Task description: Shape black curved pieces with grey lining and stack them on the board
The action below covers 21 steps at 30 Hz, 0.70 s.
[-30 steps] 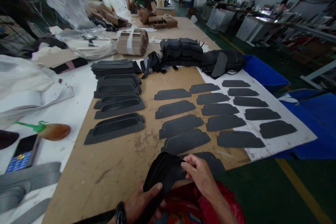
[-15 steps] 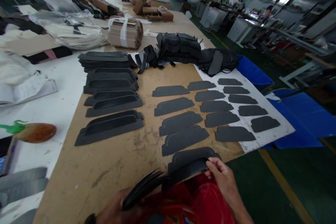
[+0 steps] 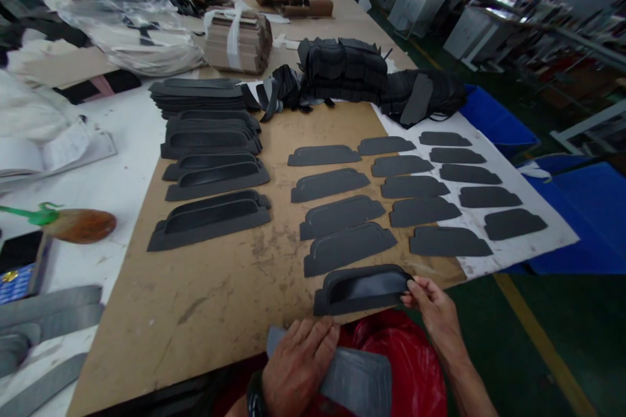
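Since half a second ago, the glossy black curved strip (image 3: 369, 285) has come down flat on the nearest dark grey, notched flat panel (image 3: 362, 306), and the left hand (image 3: 302, 357) has turned its stack of thin, rounded strips (image 3: 359, 374) so that a paler grey side faces up.

The right hand (image 3: 413, 292) pinches the strip's right end between thumb and fingers; the strip runs off toward nine to ten o'clock. At between eight and nine o'clock, the left hand lies back-up across the stack; its thumb is hidden, so I cannot tell whether it grips or only presses.

To do this well, I would match the strip's curve to the panel's top edge, keep the lower margin even, and smooth from the held end leftward before letting go.

Counts: one strip on that panel; the stack's layers are too fine to count. From the right hand, between ten and two o'clock, fourteen bare dark grey panels (image 3: 424, 210) lie on the brown-covered surface (image 3: 220, 300), in columns of four, five and five. Farther off at ten o'clock, the piled grey panels with black strips (image 3: 210, 218) overlap too much to count.
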Tool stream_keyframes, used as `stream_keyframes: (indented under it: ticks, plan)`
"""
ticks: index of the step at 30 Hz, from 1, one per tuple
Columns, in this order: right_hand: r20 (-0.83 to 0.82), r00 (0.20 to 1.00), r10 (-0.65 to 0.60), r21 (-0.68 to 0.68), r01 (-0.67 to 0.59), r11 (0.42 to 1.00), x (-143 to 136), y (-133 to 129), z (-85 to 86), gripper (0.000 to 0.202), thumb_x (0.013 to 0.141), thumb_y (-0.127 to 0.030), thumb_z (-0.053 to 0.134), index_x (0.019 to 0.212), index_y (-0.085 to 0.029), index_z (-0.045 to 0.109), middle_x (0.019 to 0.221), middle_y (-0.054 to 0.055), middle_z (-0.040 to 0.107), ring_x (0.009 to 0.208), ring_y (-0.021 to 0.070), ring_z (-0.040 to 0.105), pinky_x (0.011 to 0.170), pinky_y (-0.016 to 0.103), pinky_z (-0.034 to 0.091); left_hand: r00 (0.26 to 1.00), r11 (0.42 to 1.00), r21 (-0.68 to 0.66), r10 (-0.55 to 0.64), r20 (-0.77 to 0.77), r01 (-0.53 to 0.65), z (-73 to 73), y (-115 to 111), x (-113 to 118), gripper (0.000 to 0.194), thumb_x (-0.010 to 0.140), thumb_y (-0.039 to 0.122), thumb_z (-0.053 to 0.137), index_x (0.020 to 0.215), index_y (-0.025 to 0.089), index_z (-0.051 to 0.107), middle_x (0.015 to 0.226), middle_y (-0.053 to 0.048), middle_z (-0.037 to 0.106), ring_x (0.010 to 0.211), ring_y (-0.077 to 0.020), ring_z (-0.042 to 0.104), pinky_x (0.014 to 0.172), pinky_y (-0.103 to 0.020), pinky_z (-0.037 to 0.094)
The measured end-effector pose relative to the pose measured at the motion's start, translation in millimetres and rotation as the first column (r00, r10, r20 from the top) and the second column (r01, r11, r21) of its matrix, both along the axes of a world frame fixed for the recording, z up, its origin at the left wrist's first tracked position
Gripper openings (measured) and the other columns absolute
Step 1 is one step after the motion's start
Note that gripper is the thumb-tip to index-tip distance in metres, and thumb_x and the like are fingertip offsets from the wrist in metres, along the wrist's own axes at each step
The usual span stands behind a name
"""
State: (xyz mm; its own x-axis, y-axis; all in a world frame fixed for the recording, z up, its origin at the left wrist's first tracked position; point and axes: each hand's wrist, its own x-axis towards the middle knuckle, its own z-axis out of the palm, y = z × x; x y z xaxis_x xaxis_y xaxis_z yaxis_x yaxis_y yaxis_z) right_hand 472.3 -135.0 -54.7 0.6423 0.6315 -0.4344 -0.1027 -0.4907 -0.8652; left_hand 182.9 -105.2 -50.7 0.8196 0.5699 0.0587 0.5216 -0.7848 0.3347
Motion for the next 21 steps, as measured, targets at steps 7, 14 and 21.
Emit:
stream_keyframes:
  ticks: [7, 14, 21]
  plan:
    - [0.014, 0.999, -0.029, -0.015, 0.029, 0.999, -5, 4, 1.6, 0.045, 0.061, -0.049, 0.069, 0.088, -0.015, 0.055, 0.062, -0.003, 0.061, 0.054, 0.0145, 0.062, 0.054, 0.023, 0.053, 0.995, 0.986, 0.166, -0.014, -0.101, 0.031, -3.1, 6, 14, 0.054, 0.079, 0.004, 0.037, 0.131, 0.019, 0.037, 0.140, -0.004, 0.034, 0.121, -0.0221, 0.036, 0.092, -0.035, 0.038]
    - [0.031, 1.000, -0.002, -0.041, 0.004, 0.999, -3, 3, -1.8, 0.043, 0.065, -0.048, 0.066, 0.090, -0.015, 0.055, 0.064, -0.002, 0.061, 0.057, 0.0150, 0.063, 0.056, 0.023, 0.052, 0.997, 0.956, 0.292, -0.007, -0.074, 0.029, -6.8, 11, 24, 0.052, 0.081, 0.002, 0.027, 0.130, 0.016, 0.039, 0.140, -0.006, 0.034, 0.127, -0.0226, 0.028, 0.093, -0.033, 0.037]
    - [0.022, 1.000, -0.002, -0.045, 0.003, 0.999, -2, 5, -3.9, 0.042, 0.065, -0.048, 0.065, 0.089, -0.015, 0.055, 0.065, -0.001, 0.061, 0.057, 0.0151, 0.063, 0.055, 0.023, 0.052, 0.995, 0.956, 0.289, -0.013, -0.095, 0.040, -8.4, 18, 25, 0.054, 0.079, -0.001, 0.029, 0.129, 0.015, 0.042, 0.135, -0.008, 0.041, 0.125, -0.0224, 0.034, 0.093, -0.032, 0.038]
